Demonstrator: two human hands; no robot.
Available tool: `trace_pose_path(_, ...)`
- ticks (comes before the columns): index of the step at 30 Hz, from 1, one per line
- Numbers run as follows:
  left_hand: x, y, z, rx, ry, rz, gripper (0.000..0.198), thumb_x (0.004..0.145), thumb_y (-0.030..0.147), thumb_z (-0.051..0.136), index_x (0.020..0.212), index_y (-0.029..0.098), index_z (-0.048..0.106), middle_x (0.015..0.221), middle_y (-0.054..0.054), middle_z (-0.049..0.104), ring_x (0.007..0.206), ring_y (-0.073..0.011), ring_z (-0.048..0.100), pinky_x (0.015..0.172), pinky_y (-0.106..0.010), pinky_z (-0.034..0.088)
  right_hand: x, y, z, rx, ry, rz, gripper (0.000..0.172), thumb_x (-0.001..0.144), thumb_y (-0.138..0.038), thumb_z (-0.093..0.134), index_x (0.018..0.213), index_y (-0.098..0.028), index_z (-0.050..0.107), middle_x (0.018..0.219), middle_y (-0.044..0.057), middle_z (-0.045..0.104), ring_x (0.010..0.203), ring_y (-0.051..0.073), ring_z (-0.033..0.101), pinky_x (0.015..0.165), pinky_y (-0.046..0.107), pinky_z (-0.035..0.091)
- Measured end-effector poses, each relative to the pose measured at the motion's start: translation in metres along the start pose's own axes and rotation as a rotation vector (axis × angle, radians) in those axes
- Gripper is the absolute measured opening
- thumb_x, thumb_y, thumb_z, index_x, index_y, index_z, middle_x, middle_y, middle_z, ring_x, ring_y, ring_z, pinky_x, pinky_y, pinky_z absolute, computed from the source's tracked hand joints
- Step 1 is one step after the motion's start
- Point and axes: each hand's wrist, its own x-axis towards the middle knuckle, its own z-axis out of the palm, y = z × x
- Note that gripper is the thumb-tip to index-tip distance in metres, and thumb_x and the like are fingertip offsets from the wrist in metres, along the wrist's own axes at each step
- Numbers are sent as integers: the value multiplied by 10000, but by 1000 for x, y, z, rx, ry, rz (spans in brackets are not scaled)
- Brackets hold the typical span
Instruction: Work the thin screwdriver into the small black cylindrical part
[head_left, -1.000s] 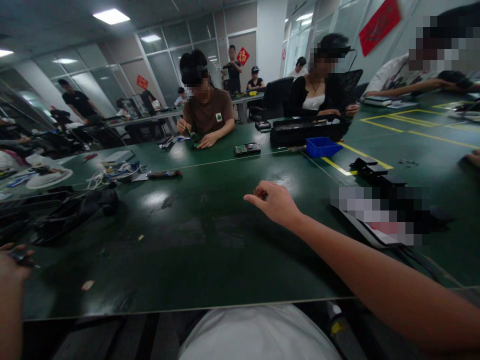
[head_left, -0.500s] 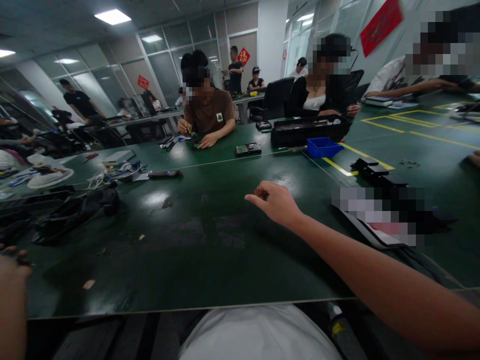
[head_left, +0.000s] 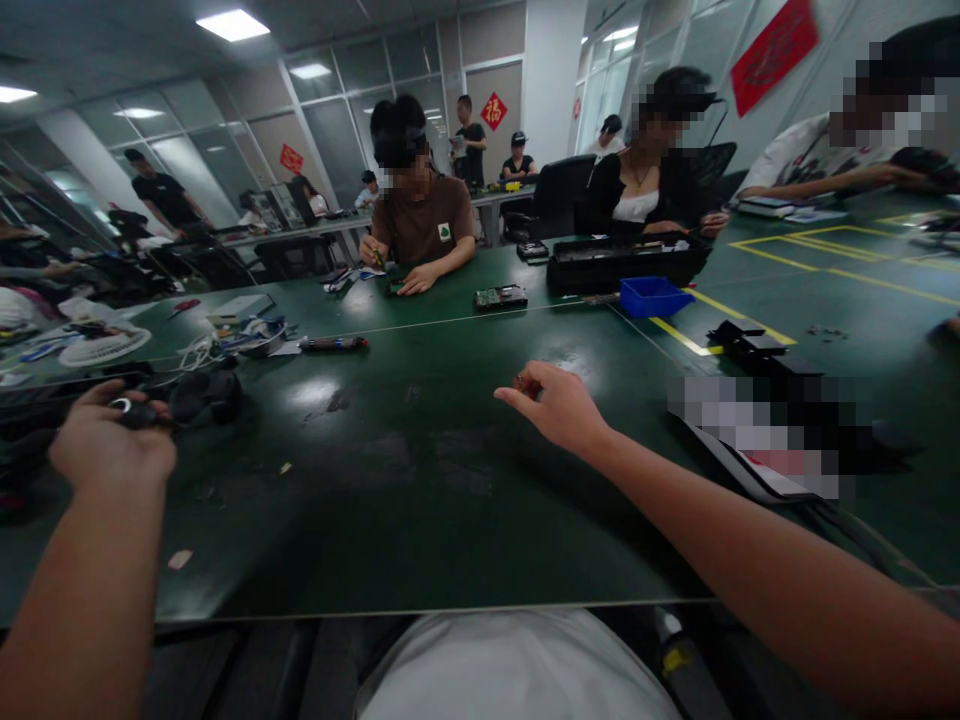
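My left hand [head_left: 116, 435] is closed, palm up, around a dark, round-ended object [head_left: 135, 411] with a pale ring on it; its kind cannot be made out. Just beyond that hand lies a black strapped item [head_left: 204, 396]. Over the middle of the table my right hand [head_left: 559, 408] is held with its fingers curled and its thumb pointing left. Something small and brownish [head_left: 519, 382] shows at its fingertips, too small to name.
A dark pen-shaped tool [head_left: 334, 343], a circuit board [head_left: 501, 297], a blue bin [head_left: 654, 297] and a long black housing [head_left: 626, 260] lie farther back. Black parts [head_left: 765, 348] and a white-edged flat item [head_left: 739, 455] are at right. Co-workers sit across the green table [head_left: 360, 540].
My left hand has come in from the left edge, moving right and away from me, now showing the dark object in its grip. My right hand stays nearly in place, fingers curled.
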Motion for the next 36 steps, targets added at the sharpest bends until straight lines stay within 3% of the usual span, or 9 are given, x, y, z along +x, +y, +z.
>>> trace_pose_path(1, -5, -8, 7, -98, 26, -55, 221, 742, -7, 385, 796, 157, 522, 593, 5, 426, 554, -129, 421, 474, -199, 332, 0, 0, 0, -2, 3, -2, 343, 871, -473, 679, 707, -220, 515, 692, 7, 572, 624, 158, 513, 581, 298, 367)
trace_pose_path(2, -13, -15, 16, -175, -26, -93, 261, 711, -28, 379, 804, 150, 546, 617, -5, 453, 570, -133, 445, 485, -210, 351, 0, 1, 1, -3, 7, -6, 349, 870, -472, 682, 701, -220, 508, 687, 4, 566, 623, 157, 513, 582, 298, 367)
trace_pose_path(6, -67, -37, 56, -247, -395, -142, 270, 734, -21, 388, 794, 171, 569, 648, -26, 465, 604, -146, 470, 523, -231, 380, -1, 3, 2, 15, 18, -20, 341, 870, -467, 684, 710, -220, 512, 695, 3, 571, 629, 157, 523, 581, 295, 373)
trace_pose_path(12, -156, -48, 104, -189, -845, -348, 252, 777, 98, 393, 938, 124, 585, 762, -42, 537, 640, -133, 508, 611, -256, 421, -2, 4, 3, 29, 24, -29, 349, 871, -480, 677, 701, -225, 510, 692, 9, 578, 629, 162, 528, 580, 298, 380)
trace_pose_path(14, -180, -55, 116, -87, -971, -297, 281, 777, 135, 403, 996, 132, 580, 837, -51, 567, 694, -143, 533, 662, -278, 443, -2, 4, 3, 22, 24, -40, 348, 877, -485, 668, 703, -225, 515, 698, 13, 582, 634, 165, 531, 587, 302, 384)
trace_pose_path(18, -217, -83, 127, 307, -1127, 113, 438, 713, 62, 525, 1139, 166, 540, 1022, -59, 608, 901, -180, 579, 868, -334, 464, -2, 3, 3, 5, 40, -73, 328, 882, -469, 667, 710, -214, 555, 722, 20, 590, 660, 168, 544, 611, 304, 389)
trace_pose_path(21, -228, -106, 123, 483, -1209, 351, 403, 782, 40, 525, 1163, 169, 529, 1100, -86, 616, 1009, -207, 584, 945, -367, 459, -2, 1, 2, -13, 38, -73, 297, 883, -457, 668, 739, -203, 610, 736, 23, 607, 655, 163, 545, 608, 302, 383)
trace_pose_path(26, -220, -122, 114, 532, -1393, 490, 281, 852, 147, 627, 1129, 196, 616, 1120, -74, 646, 1056, -228, 592, 990, -403, 467, -3, -2, 0, 14, -36, -30, 272, 913, -451, 624, 807, -201, 646, 678, 7, 628, 604, 154, 547, 568, 290, 370)
trace_pose_path(36, -211, -123, 114, 508, -1336, 446, 383, 832, 161, 696, 1202, 251, 654, 1183, -46, 650, 1096, -217, 598, 1009, -395, 472, -2, -1, 0, 22, -46, -28, 275, 933, -444, 587, 812, -202, 636, 663, 7, 626, 581, 152, 550, 545, 285, 377)
